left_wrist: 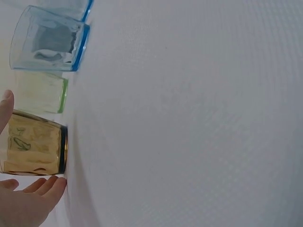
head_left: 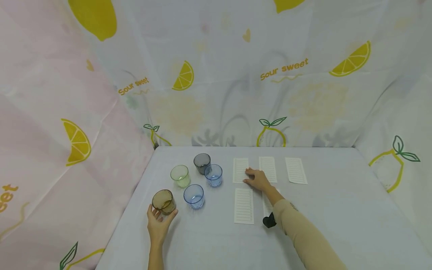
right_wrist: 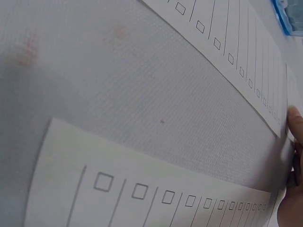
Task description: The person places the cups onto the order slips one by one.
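My left hand (head_left: 158, 227) is around the near side of an amber glass (head_left: 164, 204), thumb on one side and fingers on the other. In the left wrist view the amber glass (left_wrist: 35, 149) stands upright on the table, with the fingertips right beside its wall and the thumb apart from it. My right hand (head_left: 259, 180) reaches over the ruled paper slips, its fingertips at the right edge of the back-left slip (head_left: 239, 170). In the right wrist view only part of the right hand (right_wrist: 293, 198) shows, at the right border by the slips.
Beyond the amber glass stand a green glass (head_left: 181, 177), a grey glass (head_left: 201, 163) and two blue glasses, one nearer (head_left: 194, 198). More ruled slips lie at back middle (head_left: 267, 165), back right (head_left: 296, 170) and front left (head_left: 243, 206); my right forearm partly covers another.
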Demonstrator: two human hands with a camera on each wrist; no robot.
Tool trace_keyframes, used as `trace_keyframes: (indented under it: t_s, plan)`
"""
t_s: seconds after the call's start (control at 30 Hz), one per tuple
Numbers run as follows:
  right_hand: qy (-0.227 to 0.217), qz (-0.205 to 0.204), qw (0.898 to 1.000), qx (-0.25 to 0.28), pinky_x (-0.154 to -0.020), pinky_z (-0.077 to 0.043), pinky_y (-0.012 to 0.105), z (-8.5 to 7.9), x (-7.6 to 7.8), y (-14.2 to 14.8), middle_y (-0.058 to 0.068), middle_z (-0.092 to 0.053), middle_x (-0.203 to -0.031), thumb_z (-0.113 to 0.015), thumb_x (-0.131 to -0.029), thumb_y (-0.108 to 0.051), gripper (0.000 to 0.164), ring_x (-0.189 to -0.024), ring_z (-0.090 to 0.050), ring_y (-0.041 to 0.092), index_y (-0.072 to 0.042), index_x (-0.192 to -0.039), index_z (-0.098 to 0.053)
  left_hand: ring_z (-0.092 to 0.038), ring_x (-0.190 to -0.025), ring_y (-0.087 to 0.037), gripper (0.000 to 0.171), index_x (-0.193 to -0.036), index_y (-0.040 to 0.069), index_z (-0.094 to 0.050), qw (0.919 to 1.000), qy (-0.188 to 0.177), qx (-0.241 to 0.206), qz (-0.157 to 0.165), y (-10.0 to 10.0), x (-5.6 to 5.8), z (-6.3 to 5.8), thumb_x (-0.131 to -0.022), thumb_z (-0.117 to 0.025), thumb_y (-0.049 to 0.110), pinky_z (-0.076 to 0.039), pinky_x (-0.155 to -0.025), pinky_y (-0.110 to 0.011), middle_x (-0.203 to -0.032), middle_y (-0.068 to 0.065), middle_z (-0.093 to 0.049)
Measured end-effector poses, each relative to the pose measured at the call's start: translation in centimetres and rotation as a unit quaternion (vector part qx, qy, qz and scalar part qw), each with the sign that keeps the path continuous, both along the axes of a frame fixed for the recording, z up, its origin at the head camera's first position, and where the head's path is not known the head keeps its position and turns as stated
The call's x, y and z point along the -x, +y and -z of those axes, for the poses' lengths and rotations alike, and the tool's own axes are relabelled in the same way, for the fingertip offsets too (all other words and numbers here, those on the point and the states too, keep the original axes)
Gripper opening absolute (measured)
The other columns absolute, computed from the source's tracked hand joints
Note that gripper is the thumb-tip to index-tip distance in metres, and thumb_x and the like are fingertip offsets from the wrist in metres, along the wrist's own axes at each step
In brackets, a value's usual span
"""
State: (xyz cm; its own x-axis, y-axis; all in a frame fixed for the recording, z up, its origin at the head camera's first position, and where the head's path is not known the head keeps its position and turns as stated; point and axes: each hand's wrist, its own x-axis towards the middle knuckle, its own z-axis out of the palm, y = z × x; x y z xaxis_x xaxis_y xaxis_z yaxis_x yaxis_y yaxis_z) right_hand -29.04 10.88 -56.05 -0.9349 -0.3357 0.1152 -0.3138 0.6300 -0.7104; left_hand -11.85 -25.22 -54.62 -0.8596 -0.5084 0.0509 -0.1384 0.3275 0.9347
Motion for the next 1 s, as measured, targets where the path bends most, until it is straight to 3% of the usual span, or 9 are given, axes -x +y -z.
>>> trace_keyframes:
  t_s: [0.57, 1.0]
  plan:
    - [-0.023, 0.015, 0.999, 0.035, -0.108, -0.032, 0.044, -0.15, -0.16, -0.12, 0.021, -0.050, -0.131, -0.073, -0.081, -0.011, 0.051, -0.127, -0.043, 0.035, 0.009, -0.124, -0.054, -0.038, -0.124, -0.049, 0.104, -0.147, -0.005, -0.008, 0.9999, -0.005, -0.011, 0.007, 0.16, -0.08, 0.24, -0.075, -0.079, 0.019, -0.034, -0.104, -0.054, -0.136, -0.038, -0.034]
    - [-0.031, 0.018, 0.999, 0.028, -0.109, -0.030, 0.045, -0.42, -0.30, -0.17, 0.022, -0.048, -0.133, -0.072, -0.082, -0.011, 0.052, -0.128, -0.041, 0.037, 0.009, -0.126, -0.053, -0.039, -0.123, -0.050, 0.103, -0.146, -0.006, -0.010, 1.0000, -0.005, 0.000, -0.001, 0.06, 0.14, -0.08, -0.074, -0.080, 0.018, -0.037, -0.101, -0.055, -0.135, -0.039, -0.034]
